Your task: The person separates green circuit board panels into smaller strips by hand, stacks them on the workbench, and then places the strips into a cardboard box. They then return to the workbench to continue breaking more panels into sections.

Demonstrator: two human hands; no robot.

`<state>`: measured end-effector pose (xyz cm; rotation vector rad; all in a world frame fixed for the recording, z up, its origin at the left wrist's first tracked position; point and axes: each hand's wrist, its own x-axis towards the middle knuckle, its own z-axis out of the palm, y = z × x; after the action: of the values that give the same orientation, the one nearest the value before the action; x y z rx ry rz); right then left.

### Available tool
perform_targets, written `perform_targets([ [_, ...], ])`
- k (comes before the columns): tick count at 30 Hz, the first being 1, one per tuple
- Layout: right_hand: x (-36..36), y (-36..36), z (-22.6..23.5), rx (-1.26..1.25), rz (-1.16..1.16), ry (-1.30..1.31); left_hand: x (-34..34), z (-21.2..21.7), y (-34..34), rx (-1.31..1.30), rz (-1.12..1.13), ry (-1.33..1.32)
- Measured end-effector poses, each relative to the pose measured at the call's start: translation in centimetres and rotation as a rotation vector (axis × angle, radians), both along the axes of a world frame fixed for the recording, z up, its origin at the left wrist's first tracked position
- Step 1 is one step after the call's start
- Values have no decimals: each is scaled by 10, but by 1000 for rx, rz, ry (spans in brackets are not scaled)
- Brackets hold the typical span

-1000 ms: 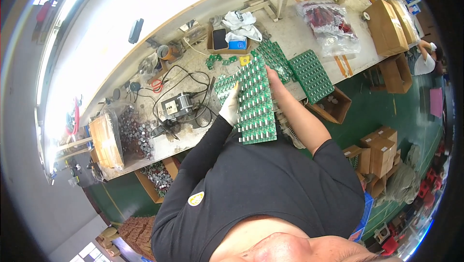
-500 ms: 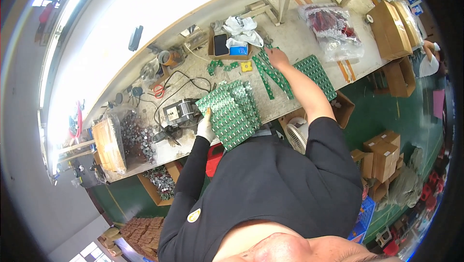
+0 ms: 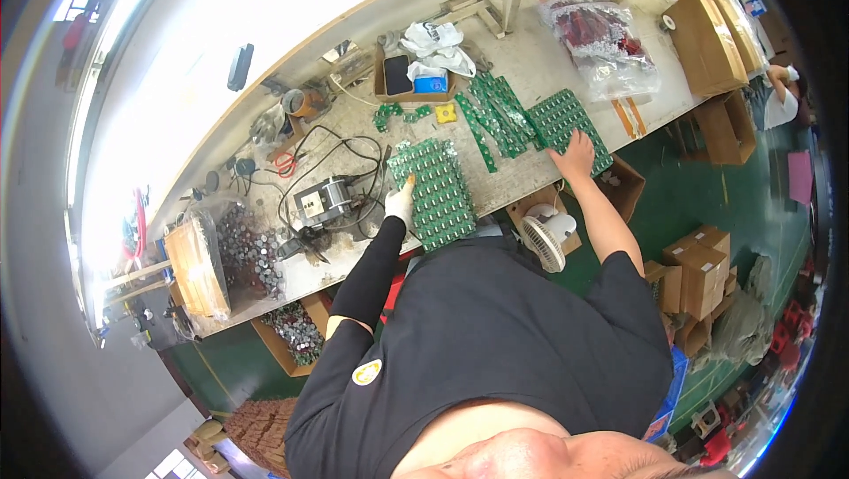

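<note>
My left hand [image 3: 400, 201], in a white glove, grips the left edge of a green circuit board panel [image 3: 439, 200], its thumb on top. This panel lies over a stack of similar panels near the table's front edge, lined with rows of small pale parts. My right hand [image 3: 577, 157], bare, rests on the near side of another green panel [image 3: 566, 116] to the right, fingers spread. Between the two lie several loose narrow green board strips [image 3: 500, 116], some overlapping. A small yellow square piece [image 3: 445, 114] sits behind the left stack.
Left of the stack stands a small boxy electric device [image 3: 323, 202] with black cables. Beyond are red scissors [image 3: 285, 164] and a carton [image 3: 380, 81] holding a phone and white cloth. A clear bag of red parts [image 3: 601, 50] lies far right. A white fan [image 3: 544, 236] stands below the edge.
My left hand has moved right, and the tilted panel now lies squarer over its stack. My right hand has left the strips and come nearer, onto the right-hand panel.
</note>
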<state>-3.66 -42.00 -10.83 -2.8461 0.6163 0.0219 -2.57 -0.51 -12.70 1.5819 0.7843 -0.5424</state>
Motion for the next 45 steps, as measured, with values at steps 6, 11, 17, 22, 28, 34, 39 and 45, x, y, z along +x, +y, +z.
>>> perform_targets([
  [6, -28, -15, -17, -70, -24, 183, -12, 33, -25, 1008, -390, -316],
  [11, -22, -12, -5, -109, 24, 264, -22, 41, -19, 1058, -321, -272],
  [17, -24, -51, 15, 52, 149, -161, -43, 47, -16, 994, -273, -391],
  [22, -15, -61, 44, -1, 11, -104, -66, 64, -21, 852, -379, -441],
  [28, 8, -104, 41, 423, -206, -170, -54, 83, -32, 744, -358, -502],
  [34, 4, -99, 35, 328, -19, -217, -48, 103, -48, 694, -404, -488],
  [39, -17, -68, 24, 7, 198, -207, -49, 94, -40, 694, -426, -478],
  [45, -2, -73, 34, 210, -36, -302, -47, 105, -44, 664, -453, -363],
])
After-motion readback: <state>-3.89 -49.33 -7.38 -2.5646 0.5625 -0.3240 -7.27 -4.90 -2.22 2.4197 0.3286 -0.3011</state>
